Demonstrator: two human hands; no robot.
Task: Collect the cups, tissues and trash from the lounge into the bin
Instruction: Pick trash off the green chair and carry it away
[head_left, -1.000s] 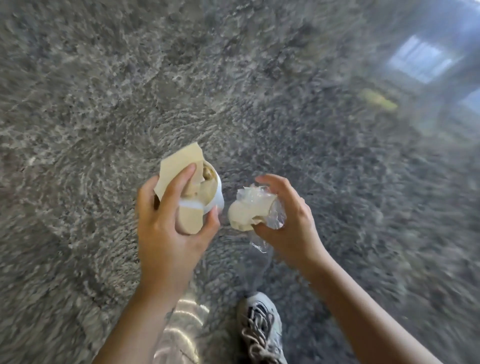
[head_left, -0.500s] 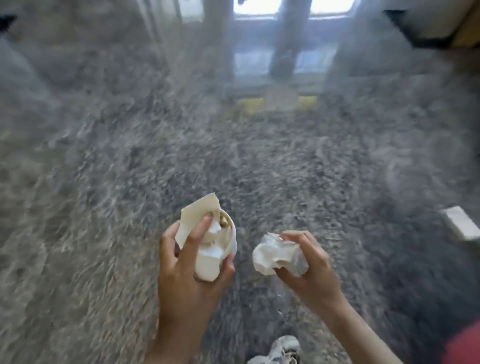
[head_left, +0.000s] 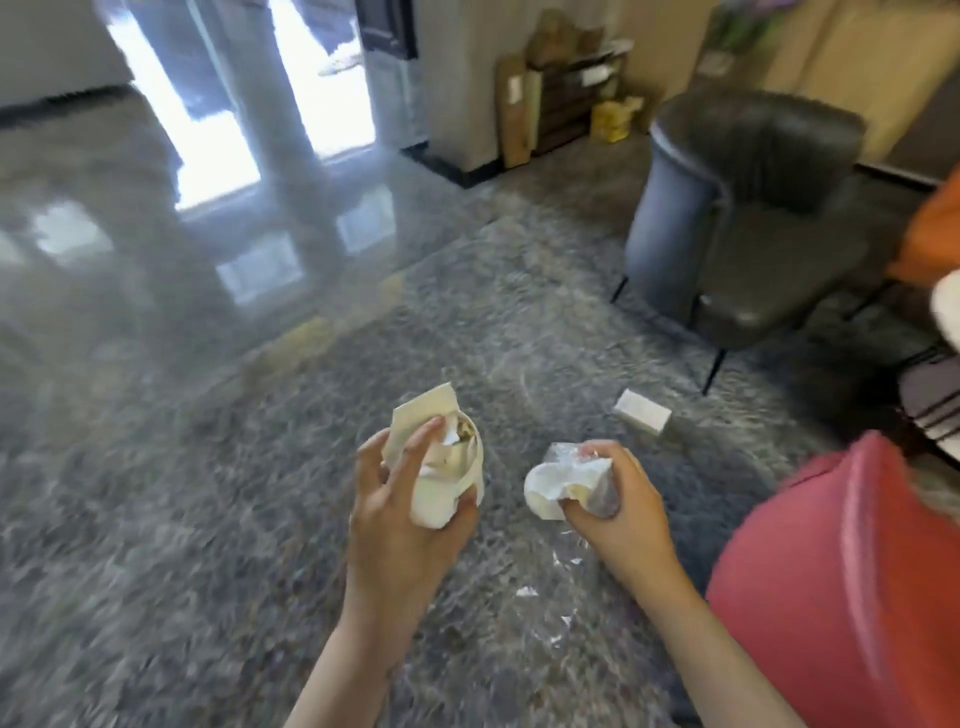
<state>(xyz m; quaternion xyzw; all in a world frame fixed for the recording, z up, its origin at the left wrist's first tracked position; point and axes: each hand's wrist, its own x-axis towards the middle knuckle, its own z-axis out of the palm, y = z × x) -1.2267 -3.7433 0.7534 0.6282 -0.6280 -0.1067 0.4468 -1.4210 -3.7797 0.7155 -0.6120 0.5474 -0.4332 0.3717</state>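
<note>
Single view here, worn on the head, facing forward and tilted down. Left hand (head_left: 400, 525) and right hand (head_left: 628, 519) sit close, low centre; carpet (head_left: 182, 545) fills the near ground, armchair (head_left: 769, 218) far right, bright doorway (head_left: 218, 135) far left.

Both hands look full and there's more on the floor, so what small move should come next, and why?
Probably tuck the crumpled wad from the right hand into the cup the left hand holds. Both hands are occupied, and a small white box lies on the carpet by the chair; a free hand could take it.
</note>
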